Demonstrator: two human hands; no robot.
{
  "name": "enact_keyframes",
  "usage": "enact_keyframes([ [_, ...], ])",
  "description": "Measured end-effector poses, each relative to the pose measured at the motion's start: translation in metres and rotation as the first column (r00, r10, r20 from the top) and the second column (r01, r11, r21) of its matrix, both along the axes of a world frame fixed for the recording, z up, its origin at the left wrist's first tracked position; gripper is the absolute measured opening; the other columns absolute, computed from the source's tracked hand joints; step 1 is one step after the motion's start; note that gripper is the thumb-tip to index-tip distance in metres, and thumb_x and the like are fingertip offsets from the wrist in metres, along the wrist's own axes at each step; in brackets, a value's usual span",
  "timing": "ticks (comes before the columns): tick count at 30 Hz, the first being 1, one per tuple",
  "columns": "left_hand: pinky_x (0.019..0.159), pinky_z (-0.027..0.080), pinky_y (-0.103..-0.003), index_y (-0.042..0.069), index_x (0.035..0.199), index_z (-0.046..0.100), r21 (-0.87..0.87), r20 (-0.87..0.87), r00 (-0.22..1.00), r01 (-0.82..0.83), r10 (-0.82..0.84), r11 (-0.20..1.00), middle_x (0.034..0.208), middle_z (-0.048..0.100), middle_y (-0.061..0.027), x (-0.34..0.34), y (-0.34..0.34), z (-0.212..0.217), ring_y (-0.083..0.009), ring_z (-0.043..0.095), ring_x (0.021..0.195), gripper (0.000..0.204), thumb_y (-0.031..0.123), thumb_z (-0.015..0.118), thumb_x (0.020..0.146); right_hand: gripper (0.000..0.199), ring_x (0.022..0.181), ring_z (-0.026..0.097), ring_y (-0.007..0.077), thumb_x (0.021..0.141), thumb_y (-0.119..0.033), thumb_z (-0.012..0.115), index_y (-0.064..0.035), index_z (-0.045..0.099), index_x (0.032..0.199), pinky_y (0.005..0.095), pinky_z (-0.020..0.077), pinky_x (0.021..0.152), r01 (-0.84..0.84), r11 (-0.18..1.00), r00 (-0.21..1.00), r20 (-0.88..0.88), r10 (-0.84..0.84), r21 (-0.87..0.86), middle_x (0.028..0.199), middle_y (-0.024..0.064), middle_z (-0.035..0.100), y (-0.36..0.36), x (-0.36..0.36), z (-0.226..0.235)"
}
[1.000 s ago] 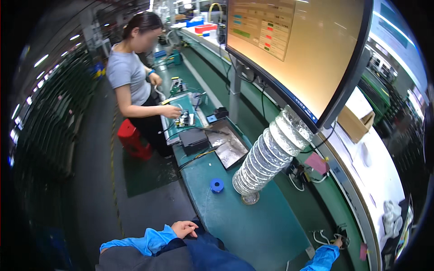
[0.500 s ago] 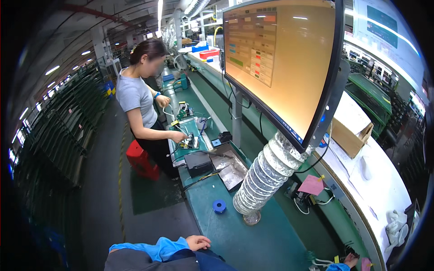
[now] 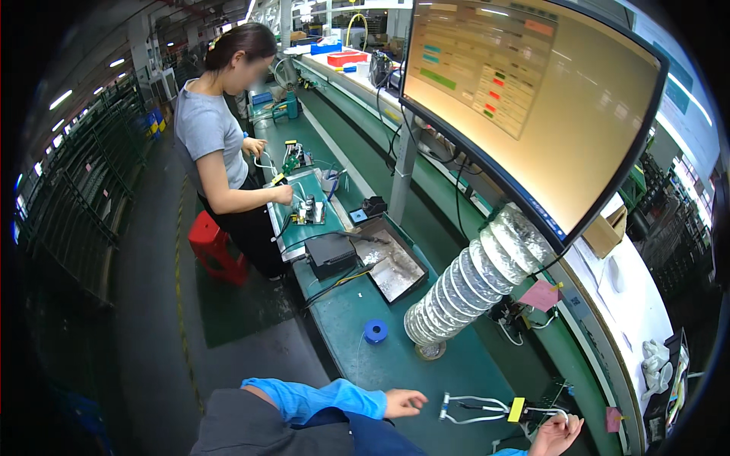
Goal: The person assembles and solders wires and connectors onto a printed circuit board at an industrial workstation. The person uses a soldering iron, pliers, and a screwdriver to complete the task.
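Observation:
My left hand (image 3: pixel 405 403), in a blue sleeve, is over the near part of the green bench. Its fingers stretch rightward and hold nothing. Just beyond its fingertips is a small white connector (image 3: pixel 445 406) at the end of several white wires (image 3: pixel 483 403). The wires run through a yellow tag (image 3: pixel 516 410) to a dark circuit board (image 3: pixel 559 397), seen only in part. At the lower right, my right hand (image 3: pixel 557 435) has its fingers curled round a white cable (image 3: pixel 551 411) beside the board.
A blue spool (image 3: pixel 375 331) and a silver flexible duct (image 3: pixel 464 277) stand ahead on the bench. Beyond are a metal tray (image 3: pixel 399 273) and a black box (image 3: pixel 331 254). A monitor (image 3: pixel 525 99) overhangs the right. Another person (image 3: pixel 220 144) handles a circuit board (image 3: pixel 308 213) at the far left.
My left hand has moved right, toward the wires. My right hand has brought the wired circuit board up and left, more fully into view. The view has shifted, and the co-worker's hands have moved slightly.

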State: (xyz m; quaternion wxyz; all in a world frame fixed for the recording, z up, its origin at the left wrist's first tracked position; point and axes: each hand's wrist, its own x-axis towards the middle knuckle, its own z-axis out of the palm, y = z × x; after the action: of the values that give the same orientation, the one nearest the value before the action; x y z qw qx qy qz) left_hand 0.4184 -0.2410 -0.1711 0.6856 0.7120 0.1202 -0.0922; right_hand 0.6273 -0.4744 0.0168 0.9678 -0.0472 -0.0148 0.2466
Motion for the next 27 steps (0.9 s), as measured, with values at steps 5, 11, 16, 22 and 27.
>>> enact_keyframes([
  [5,0.099,0.026,-0.049,0.012,0.133,0.024,0.445,0.183,0.983,-0.071,-0.013,0.893,0.122,0.039,-0.0152,0.015,-0.043,0.011,-0.0320,0.036,0.117,0.074,0.039,0.061,0.075,0.028,0.071,0.041,0.0163,0.091,-0.020,0.040,-0.0088,0.045,0.066,0.0345,0.0371,0.082,-0.009,1.000,0.993,0.114,0.006,0.027,0.069,0.0001,0.046,0.048,-0.077,0.029],
  [11,0.086,0.038,-0.043,0.012,0.103,0.057,0.188,-0.039,0.998,-0.048,0.056,0.981,0.078,0.062,-0.0041,0.023,-0.011,0.000,-0.0195,0.059,0.084,0.025,0.027,0.049,0.085,0.023,0.085,0.051,0.0167,0.094,-0.024,0.038,-0.0055,0.051,0.088,0.0386,0.0412,0.091,0.268,0.937,0.925,0.331,-0.186,-0.224,0.110,0.0030,0.055,0.083,-0.123,0.019],
  [16,0.066,0.048,-0.030,0.007,0.096,0.061,0.245,0.148,0.968,-0.233,0.201,0.941,0.081,0.063,-0.0109,-0.003,0.018,0.046,-0.0219,0.062,0.073,0.018,0.015,0.050,0.084,0.030,0.084,0.051,0.0116,0.094,-0.029,0.037,-0.0057,0.051,0.106,0.0243,0.0453,0.072,0.428,0.678,0.902,0.325,-0.283,-0.597,0.123,0.0072,0.047,0.047,-0.119,-0.032],
  [22,0.066,0.049,-0.037,0.007,0.093,0.062,0.506,0.259,0.955,-0.260,0.142,0.822,0.085,0.062,-0.0139,-0.034,0.011,0.047,-0.0306,0.060,0.076,0.017,0.016,0.054,0.081,0.038,0.086,0.047,0.0066,0.092,-0.034,0.038,-0.0071,0.050,0.117,0.0274,0.0404,0.074,0.329,0.392,0.941,0.264,-0.212,-0.859,0.123,0.0027,0.048,0.019,-0.114,-0.099],
  [27,0.065,0.048,-0.038,0.007,0.092,0.062,0.597,0.034,0.987,-0.144,0.155,0.789,0.078,0.062,-0.0171,-0.035,0.014,0.013,-0.0329,0.061,0.074,0.019,0.021,0.056,0.080,0.039,0.108,0.047,0.0182,0.089,-0.030,0.045,-0.0060,0.050,0.120,0.0335,0.0373,0.090,0.017,0.045,0.948,0.031,0.316,-0.999,0.125,0.0054,0.048,-0.008,-0.062,-0.187],
])
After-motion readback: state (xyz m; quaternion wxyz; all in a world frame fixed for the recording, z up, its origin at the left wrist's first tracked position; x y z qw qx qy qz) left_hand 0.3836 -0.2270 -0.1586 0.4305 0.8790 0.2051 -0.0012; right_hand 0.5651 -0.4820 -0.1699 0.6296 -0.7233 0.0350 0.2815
